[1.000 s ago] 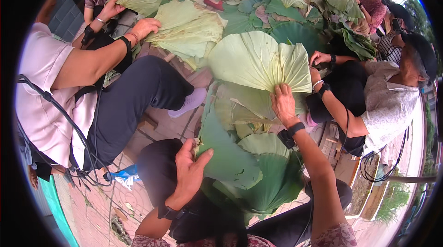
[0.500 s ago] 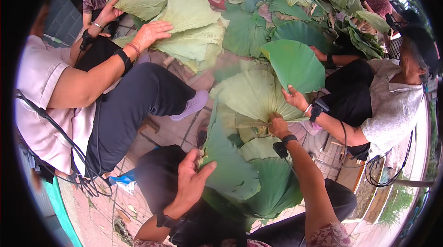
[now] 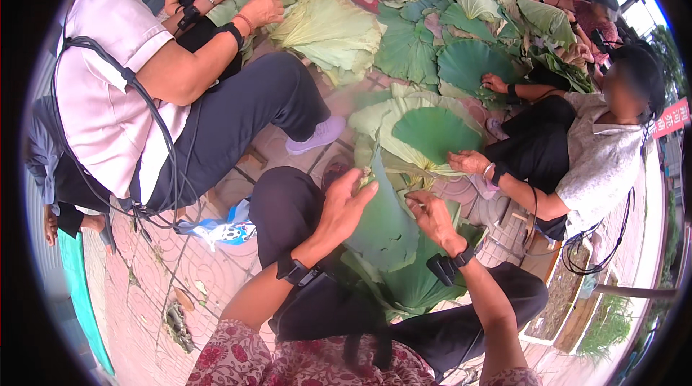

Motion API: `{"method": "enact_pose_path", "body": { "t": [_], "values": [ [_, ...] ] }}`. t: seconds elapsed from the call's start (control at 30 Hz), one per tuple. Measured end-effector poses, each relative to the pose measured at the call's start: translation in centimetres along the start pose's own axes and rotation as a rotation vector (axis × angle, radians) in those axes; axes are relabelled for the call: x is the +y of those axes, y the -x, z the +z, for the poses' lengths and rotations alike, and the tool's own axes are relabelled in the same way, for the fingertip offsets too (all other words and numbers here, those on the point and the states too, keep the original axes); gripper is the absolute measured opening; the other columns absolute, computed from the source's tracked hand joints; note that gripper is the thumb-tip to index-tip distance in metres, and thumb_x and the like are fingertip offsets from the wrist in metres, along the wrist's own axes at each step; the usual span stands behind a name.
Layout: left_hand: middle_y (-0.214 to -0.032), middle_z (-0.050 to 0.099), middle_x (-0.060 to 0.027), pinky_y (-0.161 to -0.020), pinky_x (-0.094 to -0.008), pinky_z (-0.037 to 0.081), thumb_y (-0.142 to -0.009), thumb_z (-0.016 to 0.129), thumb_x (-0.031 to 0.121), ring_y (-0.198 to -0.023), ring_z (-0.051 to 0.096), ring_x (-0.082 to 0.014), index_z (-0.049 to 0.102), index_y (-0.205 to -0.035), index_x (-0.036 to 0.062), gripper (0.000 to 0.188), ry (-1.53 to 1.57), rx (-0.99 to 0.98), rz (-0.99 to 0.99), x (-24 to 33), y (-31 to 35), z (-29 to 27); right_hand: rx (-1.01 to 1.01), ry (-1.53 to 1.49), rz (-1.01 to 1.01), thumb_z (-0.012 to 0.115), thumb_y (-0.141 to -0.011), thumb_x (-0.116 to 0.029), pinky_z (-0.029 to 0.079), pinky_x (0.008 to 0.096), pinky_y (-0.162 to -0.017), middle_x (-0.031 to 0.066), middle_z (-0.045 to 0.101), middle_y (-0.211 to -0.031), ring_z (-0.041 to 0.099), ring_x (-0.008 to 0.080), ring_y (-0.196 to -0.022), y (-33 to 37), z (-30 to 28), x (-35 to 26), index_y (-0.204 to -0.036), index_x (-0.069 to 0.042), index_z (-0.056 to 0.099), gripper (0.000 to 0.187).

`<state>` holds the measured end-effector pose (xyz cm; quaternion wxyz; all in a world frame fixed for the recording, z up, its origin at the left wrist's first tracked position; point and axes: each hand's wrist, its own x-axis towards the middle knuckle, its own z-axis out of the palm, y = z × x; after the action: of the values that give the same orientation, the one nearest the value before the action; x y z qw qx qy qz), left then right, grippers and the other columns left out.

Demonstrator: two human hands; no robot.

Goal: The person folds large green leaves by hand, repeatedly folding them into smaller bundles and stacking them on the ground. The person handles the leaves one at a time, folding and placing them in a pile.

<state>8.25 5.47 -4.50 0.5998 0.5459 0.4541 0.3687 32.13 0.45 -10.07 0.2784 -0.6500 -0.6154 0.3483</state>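
Between my knees a large green lotus leaf (image 3: 387,216) stands folded and tilted, with small holes in its lower part. My left hand (image 3: 347,206) is closed on its upper edge, thumb on the near side. My right hand (image 3: 432,219) is beside the leaf on the right, fingers curled together; whether anything small is in them is hidden. Under the held leaf, more dark green lotus leaves (image 3: 419,278) rest against my lap. Just beyond my hands, a stack of pale lotus leaves (image 3: 375,123) carries a bright green leaf (image 3: 437,134), touched by a co-worker's hand (image 3: 468,162).
At the left, a co-worker in a pale shirt (image 3: 115,40) handles pale lotus leaves (image 3: 331,29). Another co-worker (image 3: 598,141) sits at the right. A broad heap of leaves (image 3: 407,47) covers the far ground. A blue and white bag (image 3: 227,227) lies left of my knee.
My right hand has let go of the pale leaf and drawn back toward me. The co-worker at the right has lowered the bright green leaf onto the pale stack. My left hand keeps its hold.
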Motion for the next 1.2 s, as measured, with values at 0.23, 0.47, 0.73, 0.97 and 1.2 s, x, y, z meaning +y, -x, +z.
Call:
{"method": "enact_pose_path", "body": {
  "t": [0.23, 0.47, 0.73, 0.97, 1.2],
  "values": [
    [-0.090, 0.065, -0.0117, -0.076, -0.0341, 0.048, -0.101, 0.059, 0.031, -0.081, 0.058, -0.0171, 0.060, -0.109, -0.0037, 0.036, -0.124, -0.052, 0.014, -0.3, -0.4, 0.2, -0.012, -0.149, -0.059, 0.067, -0.097, -0.023, 0.056, 0.0392, -0.086, 0.0172, 0.067, -0.124, 0.066, 0.0272, -0.111, 2.3, 0.1, -6.0, -0.132, 0.000, 0.060, 0.043],
    [-0.097, 0.067, -0.0102, -0.078, -0.0341, 0.048, -0.100, 0.060, 0.041, -0.087, 0.060, -0.0165, 0.061, -0.112, -0.0019, 0.044, -0.109, -0.132, -0.003, 1.2, 0.2, 1.4, 0.029, -0.136, -0.130, 0.071, -0.093, -0.028, 0.057, 0.0412, -0.088, 0.0245, 0.058, -0.134, 0.063, 0.0354, -0.114, 3.1, 0.8, -7.8, -0.143, 0.003, 0.047, 0.064],
    [-0.090, 0.058, -0.0057, -0.076, -0.0322, 0.045, -0.099, 0.060, 0.047, -0.085, 0.053, -0.0133, 0.061, -0.103, -0.0022, 0.049, -0.041, -0.222, -0.052, 0.9, 0.2, 1.6, 0.092, -0.019, -0.178, 0.071, -0.091, -0.020, 0.056, 0.0439, -0.082, 0.0235, 0.062, -0.123, 0.066, 0.0410, -0.099, 3.7, 1.0, -7.6, -0.141, -0.001, 0.048, 0.059],
    [-0.082, 0.052, 0.0017, -0.063, -0.0276, 0.039, -0.100, 0.057, 0.034, -0.074, 0.048, -0.0082, 0.063, -0.102, 0.0042, 0.030, 0.140, -0.279, -0.198, -1.1, -0.1, 1.7, 0.087, 0.015, -0.196, 0.071, -0.089, -0.015, 0.055, 0.0456, -0.085, 0.0195, 0.062, -0.123, 0.065, 0.0404, -0.103, 4.3, 0.6, -9.1, -0.145, -0.010, 0.048, 0.060],
    [-0.072, 0.041, 0.0067, -0.055, -0.0258, 0.030, -0.101, 0.053, 0.032, -0.063, 0.038, -0.0057, 0.060, -0.090, 0.0091, 0.026, 0.181, -0.233, -0.163, -1.2, 0.2, 1.2, 0.140, 0.337, -0.340, 0.073, -0.086, -0.013, 0.054, 0.0463, -0.088, 0.0145, 0.060, -0.128, 0.061, 0.0382, -0.109, 4.7, 0.3, -10.3, -0.145, -0.016, 0.049, 0.063]
  ]
}}
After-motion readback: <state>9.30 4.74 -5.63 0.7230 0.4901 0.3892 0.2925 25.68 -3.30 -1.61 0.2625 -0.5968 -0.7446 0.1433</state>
